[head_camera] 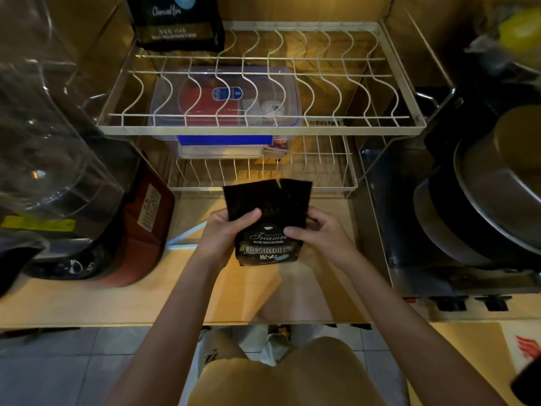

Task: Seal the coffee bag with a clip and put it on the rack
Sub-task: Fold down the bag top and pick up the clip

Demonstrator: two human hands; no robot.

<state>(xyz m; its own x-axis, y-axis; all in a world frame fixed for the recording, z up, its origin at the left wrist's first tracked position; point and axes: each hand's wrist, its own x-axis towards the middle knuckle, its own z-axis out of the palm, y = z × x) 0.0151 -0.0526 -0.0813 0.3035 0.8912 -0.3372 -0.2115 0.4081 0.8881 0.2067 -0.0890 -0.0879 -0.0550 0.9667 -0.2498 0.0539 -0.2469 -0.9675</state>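
A black coffee bag (268, 247) with white lettering stands upright on the wooden counter, its top open and split into two flaps. My left hand (225, 232) grips its left side with the thumb across the front. My right hand (317, 234) holds the right side, thumb on the front. A pale blue and white clip (183, 240) lies on the counter just left of my left hand. The two-tier white wire rack (263, 130) stands right behind the bag. A second black coffee bag (178, 22) sits on the rack's top tier at the back left.
A clear lidded plastic box (225, 104) with blue clasps rests under the rack's top tier. A blender with a red base (87, 200) stands at the left. A stove with stacked metal pans (483, 206) fills the right. The counter's front edge runs below my forearms.
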